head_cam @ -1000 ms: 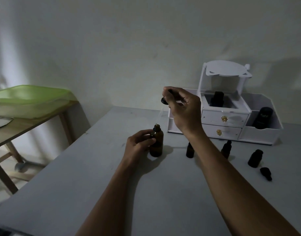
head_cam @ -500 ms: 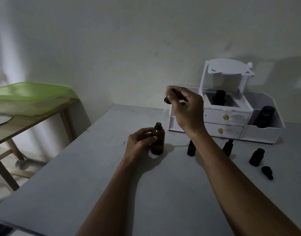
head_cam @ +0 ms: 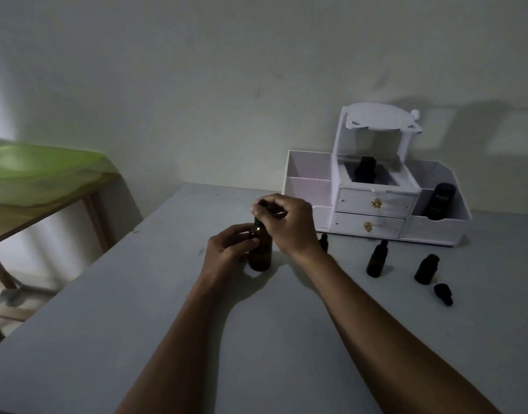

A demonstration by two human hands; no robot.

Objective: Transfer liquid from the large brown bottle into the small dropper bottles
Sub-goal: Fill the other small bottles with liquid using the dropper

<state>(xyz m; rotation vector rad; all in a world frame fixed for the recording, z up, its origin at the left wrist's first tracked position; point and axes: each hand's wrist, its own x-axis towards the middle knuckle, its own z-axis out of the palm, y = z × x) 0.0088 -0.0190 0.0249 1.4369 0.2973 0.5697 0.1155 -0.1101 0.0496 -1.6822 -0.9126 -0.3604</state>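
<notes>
The large brown bottle (head_cam: 260,255) stands upright on the grey table (head_cam: 137,339). My left hand (head_cam: 227,249) grips its side. My right hand (head_cam: 286,224) is just above the bottle's neck and pinches the black dropper cap (head_cam: 264,204), which sits at the bottle's mouth. The dropper's tube is hidden. Three small dropper bottles stand to the right: one (head_cam: 324,242) mostly behind my right wrist, one (head_cam: 376,259) with its dropper cap on, and one (head_cam: 426,268) uncapped. A loose black dropper cap (head_cam: 443,293) lies beside the last one.
A white drawer organiser (head_cam: 373,216) stands at the back right against the wall, with a dark bottle (head_cam: 365,168) in its top compartment and a black container (head_cam: 439,201) in its right bin. A wooden side table with a green tray (head_cam: 38,171) is at the left.
My right hand has lowered the dropper from high above the large bottle down to its mouth. My left hand has kept its grip on the bottle.
</notes>
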